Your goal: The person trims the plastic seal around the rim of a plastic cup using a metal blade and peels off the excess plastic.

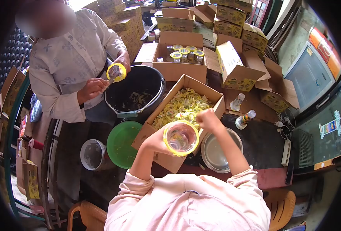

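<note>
My left hand is wrapped round a clear jar with a yellow rim. The jar's round end faces me, and some colourful pieces show inside it. My right hand is closed in a fist over the right edge of an open cardboard box. Whatever its fingers hold, if anything, is hidden. A heap of small yellow wrapped pieces fills that box. Just below my right forearm lies a round metal basin.
Across the table a co-worker holds another yellow-rimmed jar above a black bucket. A green basin and white bucket stand left. Two jars stand right. Behind is a carton of lidded jars.
</note>
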